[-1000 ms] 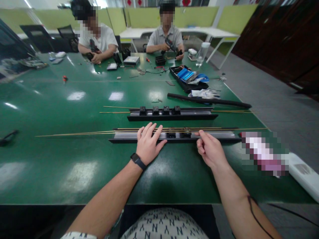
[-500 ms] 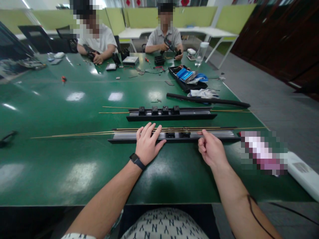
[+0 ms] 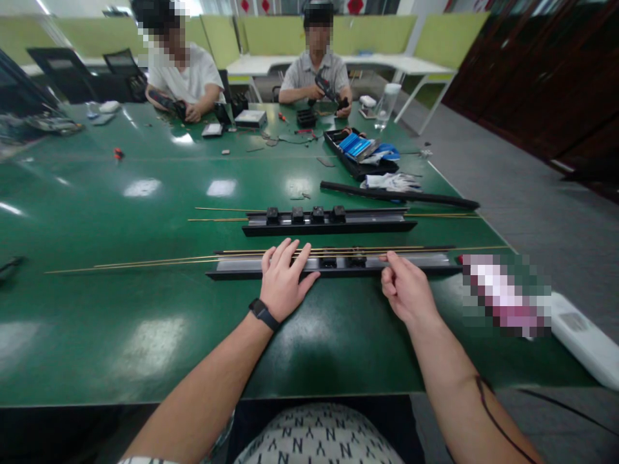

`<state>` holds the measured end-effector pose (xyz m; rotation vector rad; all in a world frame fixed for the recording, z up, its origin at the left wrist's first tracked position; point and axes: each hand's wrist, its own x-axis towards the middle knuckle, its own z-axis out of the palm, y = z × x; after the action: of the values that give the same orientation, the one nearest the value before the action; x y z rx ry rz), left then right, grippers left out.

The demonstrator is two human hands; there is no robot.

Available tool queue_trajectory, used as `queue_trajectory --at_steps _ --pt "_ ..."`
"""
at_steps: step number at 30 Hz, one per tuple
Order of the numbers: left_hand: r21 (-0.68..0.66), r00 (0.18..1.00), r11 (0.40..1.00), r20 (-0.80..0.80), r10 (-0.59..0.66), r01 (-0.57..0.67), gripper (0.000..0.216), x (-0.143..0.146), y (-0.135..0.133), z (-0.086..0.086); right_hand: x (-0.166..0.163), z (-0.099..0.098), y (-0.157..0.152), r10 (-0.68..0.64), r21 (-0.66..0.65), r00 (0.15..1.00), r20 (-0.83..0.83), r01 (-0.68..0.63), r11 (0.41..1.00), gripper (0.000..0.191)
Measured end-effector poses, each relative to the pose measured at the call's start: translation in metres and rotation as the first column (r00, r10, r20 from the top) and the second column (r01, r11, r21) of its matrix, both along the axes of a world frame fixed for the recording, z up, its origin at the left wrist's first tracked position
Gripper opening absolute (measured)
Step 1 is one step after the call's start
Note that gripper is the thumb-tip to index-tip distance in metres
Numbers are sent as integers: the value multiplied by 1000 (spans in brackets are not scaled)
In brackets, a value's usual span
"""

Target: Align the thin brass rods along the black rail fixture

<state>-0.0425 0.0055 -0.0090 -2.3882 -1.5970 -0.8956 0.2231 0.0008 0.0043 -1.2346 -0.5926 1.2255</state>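
Note:
My left hand (image 3: 285, 274) lies with fingers spread across the near black channel (image 3: 256, 265) and the thin brass-coloured rods (image 3: 155, 261) along it. A dark band circles that wrist. My right hand (image 3: 409, 283) has curled fingers, with thumb and forefinger pinched at a brass rod over the channel's right part. Between the hands, two small black blocks (image 3: 356, 258) sit in the channel's pale inside, partly behind the rods. The rods stick out well past the channel's left end. Beyond lies a second black channel (image 3: 329, 227) holding several black blocks (image 3: 297, 214).
A long black strip (image 3: 401, 194), white gloves (image 3: 391, 182) and a black tray (image 3: 360, 171) with blue items lie farther back. Right of my right hand is a blurred pink item (image 3: 503, 293) beside a white device (image 3: 583, 338). Two people sit across the green table (image 3: 159, 354).
The view has shifted slightly. The longest rod's left tip now reaches a little farther left. Both hands keep nearly the same places and poses on the channel.

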Motion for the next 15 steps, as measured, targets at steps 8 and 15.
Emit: queue_trajectory --at_steps 8,15 --pt "3 1000 1000 2 3 -3 54 0 -1 0 0 1 0 -19 -20 1000 -3 19 1000 40" --pt "1 1000 1000 8 3 -3 54 0 -1 0 -1 2 -1 65 -32 998 -3 -65 997 42"
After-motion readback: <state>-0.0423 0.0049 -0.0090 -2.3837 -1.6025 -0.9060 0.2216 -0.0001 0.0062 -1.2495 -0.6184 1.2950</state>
